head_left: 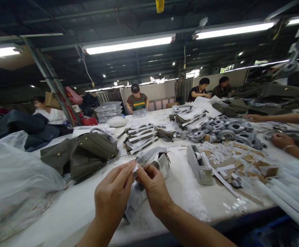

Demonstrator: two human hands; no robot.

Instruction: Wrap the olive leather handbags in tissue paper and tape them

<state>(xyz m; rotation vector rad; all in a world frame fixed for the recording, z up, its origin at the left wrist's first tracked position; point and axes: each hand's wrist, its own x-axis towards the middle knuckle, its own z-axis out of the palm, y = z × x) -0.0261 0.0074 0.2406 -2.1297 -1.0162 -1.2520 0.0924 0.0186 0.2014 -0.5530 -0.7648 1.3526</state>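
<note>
In the head view, my left hand (115, 192) and my right hand (154, 192) meet above the near part of the white table (180, 219). Between their fingertips is a small white slip (135, 168), pinched from both sides. Beneath and behind my hands lies a strap-like piece in clear plastic wrapping (151, 154), partly covered by my fingers. Whether my fingers also touch that wrapping, I cannot tell. A grey-green bag (91, 154) rests on the table beyond my left hand.
Wrapped straps (141, 137) are stacked ahead. Grey coils (226, 132), a tape dispenser (199, 166) and scattered packets with brown cards (241, 157) sit to the right. Clear plastic (18, 185) covers the left. A co-worker's hand (283, 141) works at right; several people sit or stand farther back.
</note>
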